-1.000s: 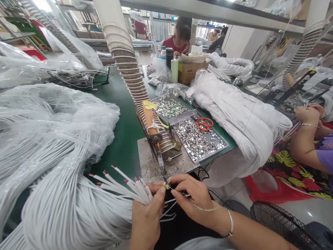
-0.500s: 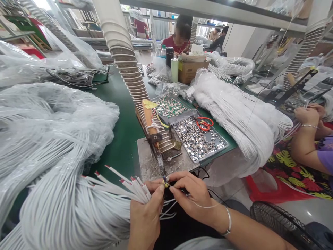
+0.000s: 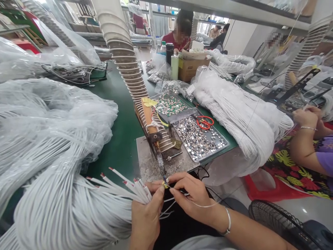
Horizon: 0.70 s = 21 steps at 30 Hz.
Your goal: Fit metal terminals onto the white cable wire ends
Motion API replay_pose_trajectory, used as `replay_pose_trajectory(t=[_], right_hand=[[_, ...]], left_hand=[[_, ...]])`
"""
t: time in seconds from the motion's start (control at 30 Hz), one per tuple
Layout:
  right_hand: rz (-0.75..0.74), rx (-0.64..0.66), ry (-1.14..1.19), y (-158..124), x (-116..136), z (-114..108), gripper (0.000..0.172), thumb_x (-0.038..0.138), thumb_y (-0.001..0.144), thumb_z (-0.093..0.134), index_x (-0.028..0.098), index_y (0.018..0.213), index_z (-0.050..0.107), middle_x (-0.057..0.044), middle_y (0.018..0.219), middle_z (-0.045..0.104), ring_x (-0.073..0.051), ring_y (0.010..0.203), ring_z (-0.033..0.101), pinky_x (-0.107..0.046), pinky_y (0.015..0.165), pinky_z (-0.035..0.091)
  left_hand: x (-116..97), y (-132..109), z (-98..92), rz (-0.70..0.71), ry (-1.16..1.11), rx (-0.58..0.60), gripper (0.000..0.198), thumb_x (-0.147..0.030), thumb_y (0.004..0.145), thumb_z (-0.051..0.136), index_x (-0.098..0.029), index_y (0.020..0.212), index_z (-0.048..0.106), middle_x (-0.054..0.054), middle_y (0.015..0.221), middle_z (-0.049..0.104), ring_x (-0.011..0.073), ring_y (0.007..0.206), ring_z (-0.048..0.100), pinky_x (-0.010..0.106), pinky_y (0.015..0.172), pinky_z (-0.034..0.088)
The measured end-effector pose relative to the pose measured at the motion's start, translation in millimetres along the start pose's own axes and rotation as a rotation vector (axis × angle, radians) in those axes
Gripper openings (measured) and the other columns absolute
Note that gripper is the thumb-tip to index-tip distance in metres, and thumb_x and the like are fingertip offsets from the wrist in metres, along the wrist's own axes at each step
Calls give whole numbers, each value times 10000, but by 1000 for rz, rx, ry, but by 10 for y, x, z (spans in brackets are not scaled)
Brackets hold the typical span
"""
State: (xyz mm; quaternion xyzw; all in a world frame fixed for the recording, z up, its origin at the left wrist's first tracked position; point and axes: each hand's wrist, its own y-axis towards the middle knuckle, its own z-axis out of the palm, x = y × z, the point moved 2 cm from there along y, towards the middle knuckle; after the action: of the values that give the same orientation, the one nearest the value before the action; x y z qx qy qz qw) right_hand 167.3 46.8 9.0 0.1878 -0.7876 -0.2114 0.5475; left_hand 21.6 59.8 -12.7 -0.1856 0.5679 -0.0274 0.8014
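Left hand (image 3: 147, 217) is closed in a fist round a sheaf of white cables (image 3: 125, 185). Their red-tipped ends fan out up and to the left of the fist, and the long axis runs from lower right to upper left. Right hand (image 3: 194, 198) is nearly closed, thumb and forefinger pinching a thin wire (image 3: 203, 205) that loops back past the wrist.

Both sets of fingertips meet at the tip of the soldering iron (image 3: 160, 161). The iron is fixed and slopes down off the metal plate (image 3: 145, 163) towards me, so its tip sits straight ahead of both hands and just touches the pinch. I think there's a single cable end with something yellowish at the contact point, but it's too small to be sure. The right hand is a touch nearer the tip.

Room is tight. The big cable bundle (image 3: 65, 211) crowds the left, and the table edge (image 3: 122, 114) lies just beyond the knuckles. The parts tray (image 3: 199, 139) with red scissors (image 3: 204, 122) sits ahead and to the right, apart from the hands. A co-worker's hand (image 3: 308, 118) is far right and well apart. Open space is only below and to the right, above the fan (image 3: 281, 222).
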Motion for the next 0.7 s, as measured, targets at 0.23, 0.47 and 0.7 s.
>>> replay_pose_trajectory(t=[0.23,0.47,0.7], right_hand=[[3,-5,27,-13,32,-12,106,76,878,623,171,833,613,-125,959,725,-178,936,716,-255,832,572],[62,-19,67,-13,26,-29,94,131,913,592,193,844,576,-75,923,681,-165,884,676,-264,777,542],[208,84,6,-183,-107,11,141,193,955,532,207,816,519,-14,814,606,-134,708,573,-244,663,466]], left_hand=[[65,-12,-56,-14,42,5,232,-300,614,846,-165,615,657,34,744,724,148,627,619,196,475,427],[41,-54,-108,136,262,103,190,-354,726,769,-184,677,702,61,794,737,228,769,667,291,637,520],[140,-161,-375,87,433,188,335,-503,787,720,-181,705,756,114,954,767,290,927,687,373,807,542]])
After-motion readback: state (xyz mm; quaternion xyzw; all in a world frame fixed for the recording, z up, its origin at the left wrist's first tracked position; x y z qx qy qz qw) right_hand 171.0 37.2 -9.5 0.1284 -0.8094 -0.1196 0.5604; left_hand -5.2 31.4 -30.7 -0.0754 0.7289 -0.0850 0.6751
